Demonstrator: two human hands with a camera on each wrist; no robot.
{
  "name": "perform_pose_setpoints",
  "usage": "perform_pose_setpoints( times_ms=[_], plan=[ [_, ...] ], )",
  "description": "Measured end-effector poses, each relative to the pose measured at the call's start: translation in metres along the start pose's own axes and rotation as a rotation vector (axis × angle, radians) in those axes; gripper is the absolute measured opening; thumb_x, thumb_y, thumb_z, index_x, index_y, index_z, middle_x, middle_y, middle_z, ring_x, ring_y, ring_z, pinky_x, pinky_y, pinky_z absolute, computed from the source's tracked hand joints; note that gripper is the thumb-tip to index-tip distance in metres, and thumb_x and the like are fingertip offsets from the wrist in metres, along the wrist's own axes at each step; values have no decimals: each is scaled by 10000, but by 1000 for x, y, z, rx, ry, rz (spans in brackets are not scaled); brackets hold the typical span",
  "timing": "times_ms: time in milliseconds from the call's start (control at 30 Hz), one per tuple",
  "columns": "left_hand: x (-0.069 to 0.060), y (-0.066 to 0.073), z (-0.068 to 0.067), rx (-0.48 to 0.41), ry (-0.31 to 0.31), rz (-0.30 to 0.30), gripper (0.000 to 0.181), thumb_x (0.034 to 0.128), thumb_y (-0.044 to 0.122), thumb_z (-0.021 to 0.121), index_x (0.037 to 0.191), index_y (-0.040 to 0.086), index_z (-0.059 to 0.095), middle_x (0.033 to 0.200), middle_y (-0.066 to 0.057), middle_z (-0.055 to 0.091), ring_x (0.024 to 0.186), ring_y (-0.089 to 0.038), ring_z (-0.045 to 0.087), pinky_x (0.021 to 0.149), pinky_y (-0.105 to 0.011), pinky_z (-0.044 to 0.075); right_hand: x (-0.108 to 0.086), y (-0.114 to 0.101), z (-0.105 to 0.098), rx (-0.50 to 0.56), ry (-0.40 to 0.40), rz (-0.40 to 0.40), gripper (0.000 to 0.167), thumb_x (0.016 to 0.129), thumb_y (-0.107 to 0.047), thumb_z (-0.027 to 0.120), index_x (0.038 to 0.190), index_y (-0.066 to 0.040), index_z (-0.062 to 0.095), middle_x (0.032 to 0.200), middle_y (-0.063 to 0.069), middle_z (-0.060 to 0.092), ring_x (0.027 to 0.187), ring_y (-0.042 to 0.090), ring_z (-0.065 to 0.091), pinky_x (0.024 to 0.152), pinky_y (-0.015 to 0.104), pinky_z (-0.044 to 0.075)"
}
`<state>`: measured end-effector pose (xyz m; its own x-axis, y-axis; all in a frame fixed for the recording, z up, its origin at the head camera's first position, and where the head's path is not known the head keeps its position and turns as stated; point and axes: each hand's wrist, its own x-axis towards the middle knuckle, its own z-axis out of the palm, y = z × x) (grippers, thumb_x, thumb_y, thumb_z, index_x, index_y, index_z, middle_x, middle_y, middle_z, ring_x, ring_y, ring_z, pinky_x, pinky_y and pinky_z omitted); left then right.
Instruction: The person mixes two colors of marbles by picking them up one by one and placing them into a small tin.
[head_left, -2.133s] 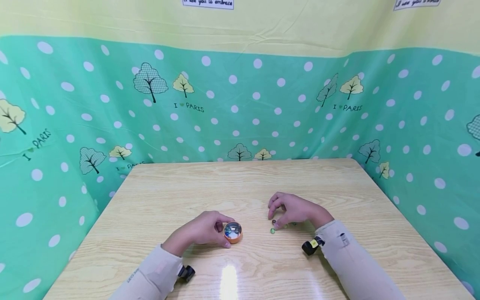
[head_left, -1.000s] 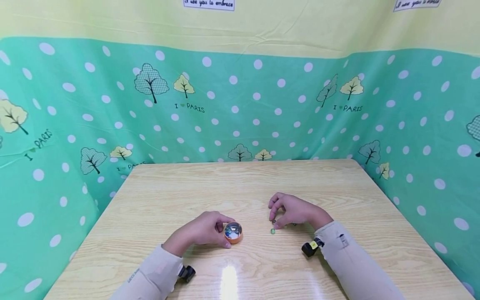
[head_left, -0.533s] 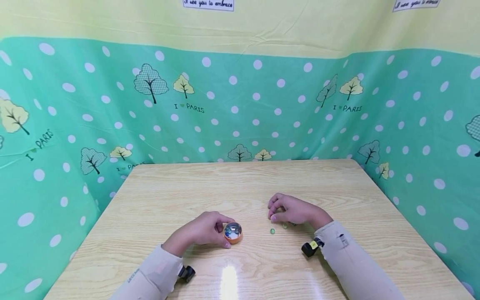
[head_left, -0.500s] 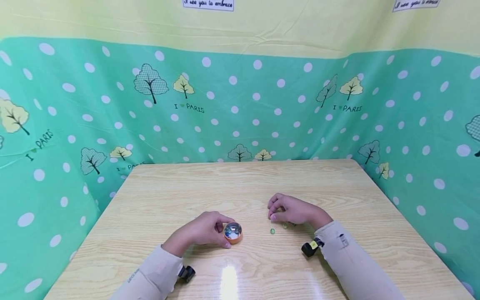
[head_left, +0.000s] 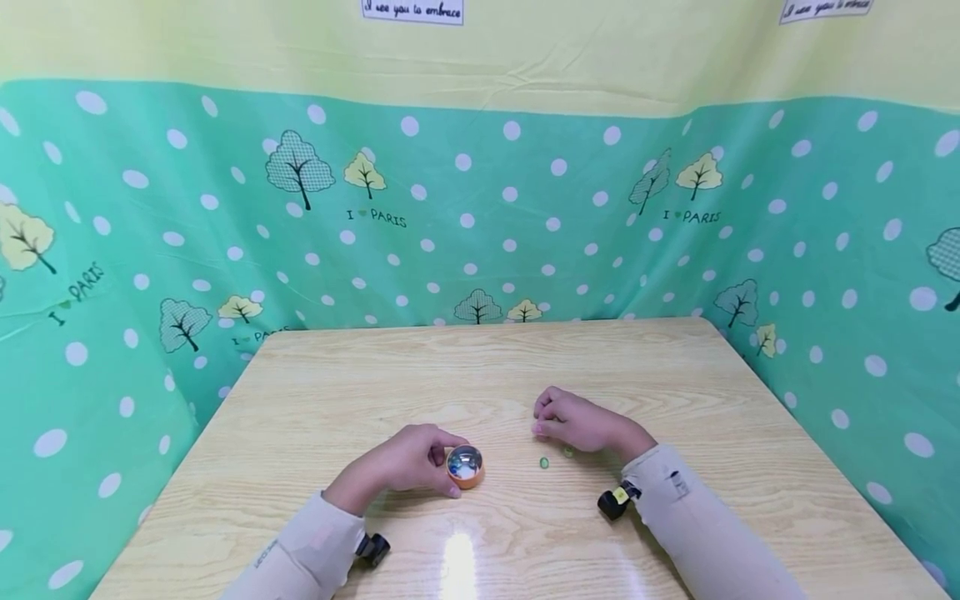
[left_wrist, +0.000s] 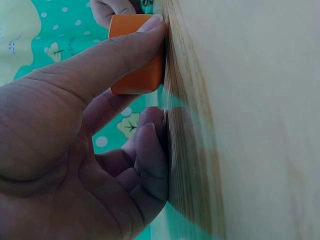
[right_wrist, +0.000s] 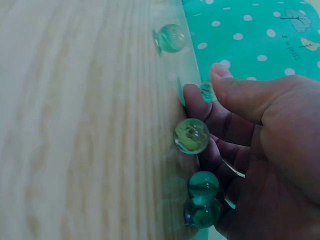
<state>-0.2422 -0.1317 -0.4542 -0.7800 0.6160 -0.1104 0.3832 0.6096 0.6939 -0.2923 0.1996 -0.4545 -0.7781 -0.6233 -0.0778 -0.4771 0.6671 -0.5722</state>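
Note:
My left hand (head_left: 408, 458) grips a small round orange cup (head_left: 467, 481) from its left side, thumb in front and finger behind. The cup stands upright on the table, with a shiny interior and bluish bits inside. To the right, my right hand (head_left: 588, 423) pinches a clear glass marble (right_wrist: 206, 92) between thumb and index finger, just off the table. A green marble (head_left: 544, 462) lies in front of that hand, and a yellow-green one (right_wrist: 191, 136) sits under its palm. Two darker green marbles, one of them the lower marble (right_wrist: 202, 212), touch each other near the curled fingers.
The pale wood table (head_left: 480, 367) is bounded at the back and sides by a green dotted curtain (head_left: 465, 183). A small black wrist camera (head_left: 613, 503) sits on each sleeve. Light glares off the table's front part.
My right thumb has come up towards the index finger, and the dark marble by it is gone from its spot on the table. My left hand and the cup stay put.

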Motion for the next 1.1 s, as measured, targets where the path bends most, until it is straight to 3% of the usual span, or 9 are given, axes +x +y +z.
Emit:
perform_pose_setpoints(
  times_ms=[200, 467, 767, 1100],
  plan=[
    [0, 0, 0, -1, 0, -11, 567, 746, 302, 947, 1272, 317, 738, 879, 67, 683, 742, -133, 559, 641, -266, 456, 2, -1, 3, -30, 25, 24, 348, 1066, -271, 596, 740, -204, 699, 1091, -26, 517, 1071, 139, 495, 918, 351, 439],
    [0, 1, -1, 1, 1, -26, 579, 739, 303, 951, 1276, 321, 736, 902, 58, 681, 771, -145, 567, 659, -279, 464, 2, -8, 5, -81, 65, -25, 321, 1035, -283, 652, 734, -183, 703, 1039, -11, 532, 976, 137, 493, 826, 312, 441],
    [0, 2, -1, -2, -4, -45, 625, 741, 305, 950, 1322, 285, 719, 906, 40, 670, 786, -157, 572, 662, -289, 467, 3, -19, 10, -181, 128, -57, 213, 1009, -311, 689, 906, -152, 787, 1146, -14, 599, 1069, 150, 554, 954, 405, 484],
    [0, 2, -1, -9, -2, -62, 656, 741, 311, 949, 1349, 260, 707, 913, 13, 651, 803, -174, 552, 659, -301, 456, 4, -28, 11, -246, 210, -122, 162, 981, -320, 728, 869, -213, 776, 1210, 27, 611, 1096, 185, 531, 979, 431, 463]
  ],
)
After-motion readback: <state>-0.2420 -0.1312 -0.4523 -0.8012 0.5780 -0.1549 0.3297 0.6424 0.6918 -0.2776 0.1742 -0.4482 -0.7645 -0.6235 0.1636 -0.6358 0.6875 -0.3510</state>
